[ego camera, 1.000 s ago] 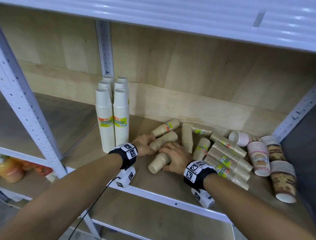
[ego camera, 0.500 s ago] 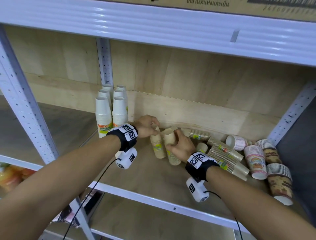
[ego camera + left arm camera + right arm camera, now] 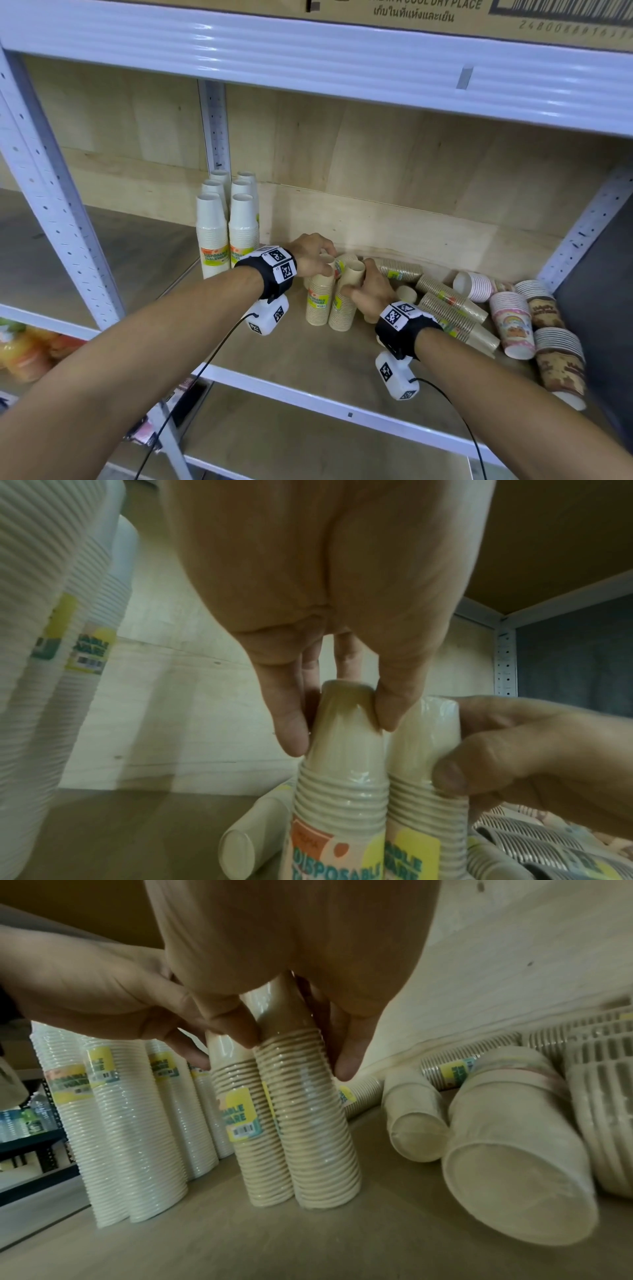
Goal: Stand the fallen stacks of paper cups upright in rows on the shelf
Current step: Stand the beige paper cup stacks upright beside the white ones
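Head view: your left hand [image 3: 310, 255] and right hand [image 3: 371, 291] each grip one upright tan cup stack [image 3: 319, 301], side by side on the shelf [image 3: 308, 359]
Left wrist: fingers [image 3: 291, 723] pinch the stack top
Right wrist: fallen stacks [image 3: 514, 1177] lie just beside

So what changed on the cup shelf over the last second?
The left hand and right hand each gripped a fallen tan stack, tipped it up, and now hold two tan stacks standing side by side beside the white stacks. The white stacks and the fallen stacks on the right stayed put.
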The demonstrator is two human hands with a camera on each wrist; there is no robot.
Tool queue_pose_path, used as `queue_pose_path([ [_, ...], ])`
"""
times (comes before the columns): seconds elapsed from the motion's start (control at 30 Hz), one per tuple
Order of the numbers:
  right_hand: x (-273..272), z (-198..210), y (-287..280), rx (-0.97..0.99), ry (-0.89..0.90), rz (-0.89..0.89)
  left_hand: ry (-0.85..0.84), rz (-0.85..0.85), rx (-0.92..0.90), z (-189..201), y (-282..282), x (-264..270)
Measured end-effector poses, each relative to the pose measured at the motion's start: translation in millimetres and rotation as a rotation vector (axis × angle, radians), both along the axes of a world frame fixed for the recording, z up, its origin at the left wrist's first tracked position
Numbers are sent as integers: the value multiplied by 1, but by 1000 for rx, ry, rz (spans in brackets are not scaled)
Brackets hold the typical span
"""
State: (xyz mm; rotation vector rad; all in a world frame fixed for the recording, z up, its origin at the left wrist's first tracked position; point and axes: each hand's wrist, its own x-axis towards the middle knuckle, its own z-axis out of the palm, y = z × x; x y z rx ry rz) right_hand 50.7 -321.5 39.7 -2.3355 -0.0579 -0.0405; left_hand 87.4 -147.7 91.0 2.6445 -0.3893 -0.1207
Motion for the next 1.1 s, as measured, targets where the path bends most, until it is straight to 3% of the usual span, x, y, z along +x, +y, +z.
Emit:
queue_pose_path([
  [0.13, 0, 8, 4, -57, -32, -11, 20, -18, 26, 4, -1, -4],
  [0.3, 2, 31, 11, -320, -164, -53, 36, -63, 21, 12, -1, -5],
  [0.4, 5, 42, 13, -449, -127, -48, 31, -73, 35, 14, -3, -3],
  [0.73, 14, 61, 20, -459, -39, 66, 23, -31, 41, 25, -5, 5],
  [1.1, 50, 104, 18, -402, -160, 97, -140, 173, -3, 67, -2, 34],
])
